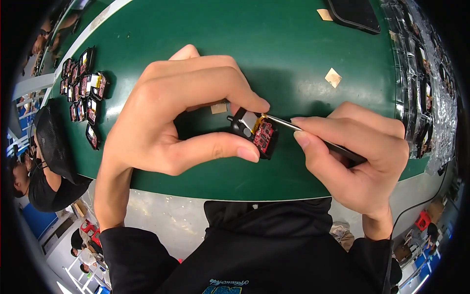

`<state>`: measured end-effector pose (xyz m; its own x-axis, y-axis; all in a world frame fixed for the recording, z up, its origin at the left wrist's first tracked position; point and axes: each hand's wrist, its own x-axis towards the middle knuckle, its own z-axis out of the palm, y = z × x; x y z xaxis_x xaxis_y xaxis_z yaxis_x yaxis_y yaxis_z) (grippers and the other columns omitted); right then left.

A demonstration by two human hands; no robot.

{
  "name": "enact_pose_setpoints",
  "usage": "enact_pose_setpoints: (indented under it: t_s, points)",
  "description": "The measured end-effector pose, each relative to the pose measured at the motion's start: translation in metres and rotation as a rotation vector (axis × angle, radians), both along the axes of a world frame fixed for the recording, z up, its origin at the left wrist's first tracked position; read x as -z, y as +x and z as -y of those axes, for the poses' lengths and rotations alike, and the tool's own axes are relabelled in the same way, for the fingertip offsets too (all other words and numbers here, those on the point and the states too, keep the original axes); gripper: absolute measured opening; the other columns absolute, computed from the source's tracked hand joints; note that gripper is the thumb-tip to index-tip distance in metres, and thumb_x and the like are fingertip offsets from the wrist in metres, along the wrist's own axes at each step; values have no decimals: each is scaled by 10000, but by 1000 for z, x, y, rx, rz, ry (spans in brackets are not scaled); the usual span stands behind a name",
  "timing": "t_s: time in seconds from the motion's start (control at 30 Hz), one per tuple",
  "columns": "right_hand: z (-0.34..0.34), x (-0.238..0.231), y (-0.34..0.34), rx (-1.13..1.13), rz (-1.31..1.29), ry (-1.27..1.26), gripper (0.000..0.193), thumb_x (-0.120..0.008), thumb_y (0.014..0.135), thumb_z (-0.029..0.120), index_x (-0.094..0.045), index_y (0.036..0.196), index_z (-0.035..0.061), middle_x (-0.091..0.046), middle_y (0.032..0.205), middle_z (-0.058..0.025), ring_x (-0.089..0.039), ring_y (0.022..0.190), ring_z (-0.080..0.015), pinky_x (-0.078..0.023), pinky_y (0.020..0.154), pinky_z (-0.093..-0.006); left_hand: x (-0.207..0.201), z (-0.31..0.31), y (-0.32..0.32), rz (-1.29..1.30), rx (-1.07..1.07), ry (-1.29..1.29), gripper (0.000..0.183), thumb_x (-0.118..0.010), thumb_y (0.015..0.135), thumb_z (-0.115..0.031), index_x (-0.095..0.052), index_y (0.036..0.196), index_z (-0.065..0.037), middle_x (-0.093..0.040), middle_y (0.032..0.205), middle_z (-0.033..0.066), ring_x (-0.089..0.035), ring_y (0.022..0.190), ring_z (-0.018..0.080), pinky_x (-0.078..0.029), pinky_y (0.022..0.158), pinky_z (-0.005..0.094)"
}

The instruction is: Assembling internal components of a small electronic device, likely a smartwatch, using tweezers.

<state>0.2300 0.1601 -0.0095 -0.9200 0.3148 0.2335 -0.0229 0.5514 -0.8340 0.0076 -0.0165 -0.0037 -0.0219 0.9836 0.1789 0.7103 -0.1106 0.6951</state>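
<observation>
My left hand (164, 110) pinches a small black device housing (265, 156) by its edges, between the thumb and a fingertip. Its open side faces up. Inside show a red circuit board (263, 135), a silver-grey battery cell (248, 121) and a strip of yellow tape between them. My right hand (364, 157) grips slim dark tweezers (342, 151) like a pen. Their bright metal tip meets the upper edge of the housing, beside the yellow tape and close to my left fingertip. Whether the tip grasps anything is too small to tell.
On the green table (274, 46), several similar open housings (92, 85) are grouped at the left. Clear plastic trays (416, 78) with more units line the right edge. A black phone-like slab (356, 14) and small beige paper pieces (333, 78) lie farther back. Another person (51, 181) sits at the left.
</observation>
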Motion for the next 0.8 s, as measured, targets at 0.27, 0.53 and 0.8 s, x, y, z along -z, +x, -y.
enact_pose_setpoints:
  t_s: [0.27, 0.53, 0.8]
  points:
    - [-3, -2, 1, -15, 13, 4, 204, -807, 816, -108, -860, 1004, -49, -707, 704, -56, -561, 541, -64, -362, 492, -237, 2, 0, -2, -39, 41, 40, 635, -960, 701, -518, -832, 1027, 12, -787, 894, 114, -687, 755, 220, -379, 730, 351]
    - [-4, -2, 1, -25, 12, 37, 201, -811, 803, -102, -857, 993, -56, -726, 718, -81, -602, 555, -88, -393, 504, -240, 3, 0, -3, -23, 45, 64, 642, -960, 710, -528, -828, 1021, 18, -785, 888, 123, -690, 747, 223, -387, 723, 347]
    - [-5, -2, 1, -28, 26, 21, 198, -817, 807, -96, -853, 999, -64, -727, 722, -82, -590, 559, -85, -389, 505, -243, 3, -1, -1, -29, 38, 70, 649, -963, 692, -523, -830, 1029, 16, -782, 881, 120, -696, 750, 226, -392, 723, 352]
